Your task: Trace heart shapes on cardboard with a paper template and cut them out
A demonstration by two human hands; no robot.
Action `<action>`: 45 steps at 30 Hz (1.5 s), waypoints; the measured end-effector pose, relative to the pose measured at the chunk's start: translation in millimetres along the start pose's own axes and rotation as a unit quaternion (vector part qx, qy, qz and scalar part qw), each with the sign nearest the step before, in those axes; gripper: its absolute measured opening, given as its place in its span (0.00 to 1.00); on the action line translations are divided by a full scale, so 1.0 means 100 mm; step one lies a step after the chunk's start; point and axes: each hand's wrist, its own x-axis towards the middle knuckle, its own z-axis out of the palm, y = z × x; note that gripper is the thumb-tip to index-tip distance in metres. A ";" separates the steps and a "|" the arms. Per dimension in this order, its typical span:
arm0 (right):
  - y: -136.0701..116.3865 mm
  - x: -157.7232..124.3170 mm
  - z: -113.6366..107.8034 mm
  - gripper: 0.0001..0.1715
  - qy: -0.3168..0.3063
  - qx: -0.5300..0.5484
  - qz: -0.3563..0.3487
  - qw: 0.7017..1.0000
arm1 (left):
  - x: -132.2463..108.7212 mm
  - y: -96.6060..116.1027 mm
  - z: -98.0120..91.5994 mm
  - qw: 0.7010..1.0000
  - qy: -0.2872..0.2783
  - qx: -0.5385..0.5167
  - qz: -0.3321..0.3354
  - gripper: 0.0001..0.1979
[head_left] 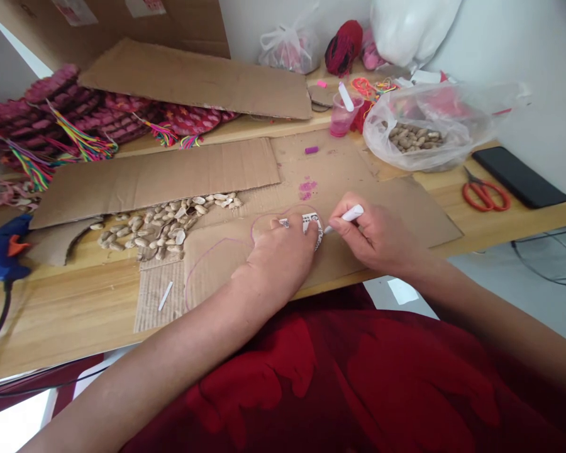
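Observation:
My left hand [283,255] presses down on a round roll of patterned tape [310,221] lying on a cardboard sheet [396,214], its fingers curled over it. My right hand [380,236] pinches a white marker [346,217] with its tip against the roll's right edge. A pink curved line [202,258] runs across the cardboard to the left of and around the roll.
A heap of pistachio shells [158,229] lies left of my hands. A blue glue gun [2,248] rests at the far left. Red scissors [485,194], a black phone [519,176], a bag of nuts [419,135] and a pink cup [342,116] stand to the right and behind.

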 end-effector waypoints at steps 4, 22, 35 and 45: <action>-0.08 -0.10 0.04 0.12 -0.005 0.006 -0.008 1.000 | 0.01 -0.02 -0.01 1.000 0.000 0.003 0.014 0.28; -0.10 -0.13 0.05 0.13 0.012 -0.004 -0.003 1.000 | 0.01 -0.17 -0.09 0.994 -0.005 -0.027 0.110 0.22; 0.03 0.01 0.03 0.10 0.060 -0.038 -0.003 0.998 | 0.07 -0.27 -0.15 0.988 -0.016 -0.025 0.149 0.25; -0.24 -0.19 0.12 0.09 0.011 -0.025 -0.009 1.000 | 0.16 -0.27 -0.26 0.988 -0.041 -0.055 0.141 0.15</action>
